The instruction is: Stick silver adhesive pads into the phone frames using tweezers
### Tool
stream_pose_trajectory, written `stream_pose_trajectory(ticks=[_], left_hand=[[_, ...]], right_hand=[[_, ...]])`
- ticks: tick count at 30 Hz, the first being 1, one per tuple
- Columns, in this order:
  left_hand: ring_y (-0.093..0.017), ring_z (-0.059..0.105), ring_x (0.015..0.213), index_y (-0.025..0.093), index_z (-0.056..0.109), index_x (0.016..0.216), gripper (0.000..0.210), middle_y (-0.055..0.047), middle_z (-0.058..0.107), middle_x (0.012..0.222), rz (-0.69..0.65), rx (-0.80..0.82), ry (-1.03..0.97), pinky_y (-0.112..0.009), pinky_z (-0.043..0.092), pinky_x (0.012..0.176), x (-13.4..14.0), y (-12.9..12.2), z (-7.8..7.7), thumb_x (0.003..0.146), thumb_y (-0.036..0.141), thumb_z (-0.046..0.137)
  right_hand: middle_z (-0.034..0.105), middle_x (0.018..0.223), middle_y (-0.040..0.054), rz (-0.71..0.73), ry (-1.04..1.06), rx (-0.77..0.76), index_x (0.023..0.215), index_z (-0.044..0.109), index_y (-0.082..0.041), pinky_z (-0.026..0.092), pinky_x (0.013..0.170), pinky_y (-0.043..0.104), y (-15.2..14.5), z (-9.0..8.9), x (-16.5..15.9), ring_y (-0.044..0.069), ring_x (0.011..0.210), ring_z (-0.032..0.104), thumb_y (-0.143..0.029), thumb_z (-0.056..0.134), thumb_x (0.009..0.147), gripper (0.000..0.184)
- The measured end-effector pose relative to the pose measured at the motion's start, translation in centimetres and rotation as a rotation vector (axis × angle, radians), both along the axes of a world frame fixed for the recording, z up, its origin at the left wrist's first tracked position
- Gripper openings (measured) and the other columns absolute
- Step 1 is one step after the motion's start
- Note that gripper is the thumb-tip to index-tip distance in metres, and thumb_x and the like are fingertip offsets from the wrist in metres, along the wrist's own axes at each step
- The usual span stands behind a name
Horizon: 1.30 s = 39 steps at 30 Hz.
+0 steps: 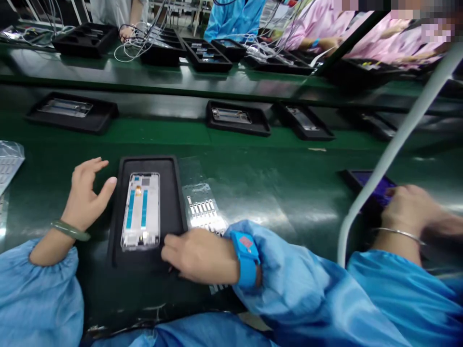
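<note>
A silver phone frame (154,207) with two blue strips lies in a black tray (170,193) on the green bench. To the left of the tray, my left hand (85,195) hovers open, thumb and fingers apart, with a green bangle on the wrist. My right hand (198,255), wearing a blue wrist strap (248,262), is at the tray's lower right corner. Its fingers are curled together, and what they hold, if anything, is hidden. Just beyond that hand lies a clear sheet (204,209) of small white-edged stickers, partly covered by it.
More black trays with phone frames, such as one tray (249,120), line the back of the bench. A pale curved pole (390,149) rises on the right. Beside it, a co-worker's hand (408,212) works at another tray. A plastic sheet (10,161) lies far left.
</note>
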<state>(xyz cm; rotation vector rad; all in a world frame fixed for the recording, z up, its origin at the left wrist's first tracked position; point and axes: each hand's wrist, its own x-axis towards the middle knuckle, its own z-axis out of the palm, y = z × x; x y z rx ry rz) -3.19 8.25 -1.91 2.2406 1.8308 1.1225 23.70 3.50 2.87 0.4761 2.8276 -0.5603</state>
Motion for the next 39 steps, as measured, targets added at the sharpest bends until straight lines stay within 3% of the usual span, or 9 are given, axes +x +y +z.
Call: stream_pose_trajectory(ticks=[5,7,11,14,17,21,23,27,39], left_hand=[[-0.029,0.027,0.135,0.020,0.032,0.138,0.059,-0.013,0.034,0.145,-0.148,-0.267,0.098,-0.054,0.023,0.109,0.2,0.4,-2.2,0.087,0.047,0.044],[-0.028,0.034,0.131,0.020,0.033,0.137,0.058,-0.011,0.045,0.137,-0.181,-0.342,0.135,-0.055,0.020,0.109,0.4,0.4,-2.3,0.088,0.049,0.040],[-0.027,0.053,0.108,0.018,0.055,0.116,0.045,-0.009,0.061,0.110,-0.173,-0.344,0.226,-0.050,0.035,0.100,0.2,0.4,-1.5,0.088,0.051,0.039],[-0.027,0.056,0.089,0.017,0.061,0.100,0.041,-0.009,0.063,0.088,-0.049,-0.272,0.319,-0.047,0.044,0.086,0.5,0.5,-0.6,0.088,0.050,0.039],[-0.029,0.054,0.097,0.016,0.060,0.103,0.041,-0.011,0.061,0.097,-0.085,-0.127,0.374,-0.049,0.041,0.089,2.9,-0.2,0.8,0.088,0.048,0.040],[-0.026,0.045,0.118,0.016,0.054,0.116,0.038,-0.011,0.053,0.124,-0.586,-0.134,0.428,-0.046,0.034,0.102,9.0,-2.8,2.1,0.092,0.042,0.038],[-0.026,0.043,0.122,0.015,0.052,0.119,0.041,-0.011,0.052,0.128,-0.696,-0.174,0.484,-0.046,0.032,0.104,11.8,-4.1,2.0,0.092,0.043,0.040],[-0.026,0.049,0.115,0.013,0.054,0.116,0.043,-0.011,0.056,0.123,-0.682,-0.246,0.546,-0.050,0.029,0.104,14.5,-5.1,0.9,0.089,0.045,0.047],[-0.025,0.047,0.116,0.012,0.053,0.116,0.041,-0.010,0.054,0.126,-0.667,-0.258,0.531,-0.048,0.024,0.106,14.2,-5.2,0.5,0.091,0.042,0.043]], right_hand=[[0.062,0.082,0.0017,-0.060,0.470,-0.625,0.083,0.061,-0.017,0.048,0.064,0.022,-0.4,-0.3,1.6,0.011,0.073,0.059,-0.032,0.057,0.082,0.016],[0.062,0.083,0.0050,-0.360,0.785,-0.749,0.077,0.059,-0.015,0.051,0.071,0.026,1.3,-0.8,2.9,0.012,0.077,0.060,-0.034,0.046,0.088,0.025],[0.058,0.076,0.0031,-1.139,1.097,-0.731,0.078,0.055,-0.015,0.051,0.050,0.022,4.7,-3.1,4.7,0.010,0.060,0.057,-0.054,0.042,0.087,0.042],[0.058,0.071,-0.0005,-1.373,1.093,-0.689,0.082,0.053,-0.017,0.054,0.050,0.022,5.4,-4.9,4.9,0.010,0.057,0.061,-0.053,0.059,0.077,0.038],[0.059,0.067,-0.0018,-1.398,1.054,-0.655,0.083,0.053,-0.017,0.057,0.053,0.023,5.2,-6.1,4.5,0.013,0.060,0.066,-0.048,0.069,0.070,0.037],[0.060,0.061,-0.0021,-1.423,1.026,-0.566,0.080,0.053,-0.017,0.057,0.051,0.024,5.2,-6.5,4.1,0.015,0.058,0.067,-0.048,0.069,0.070,0.036],[0.061,0.060,-0.0017,-1.418,1.000,-0.539,0.079,0.053,-0.018,0.057,0.050,0.023,5.3,-6.5,4.0,0.015,0.055,0.067,-0.048,0.068,0.070,0.035],[0.063,0.060,-0.0008,-1.390,0.982,-0.516,0.078,0.053,-0.018,0.055,0.048,0.023,5.4,-6.8,3.6,0.016,0.054,0.067,-0.050,0.065,0.072,0.035],[0.062,0.054,-0.0015,-1.406,0.975,-0.503,0.076,0.053,-0.018,0.054,0.047,0.024,5.6,-7.1,3.4,0.017,0.050,0.066,-0.052,0.063,0.073,0.035]])
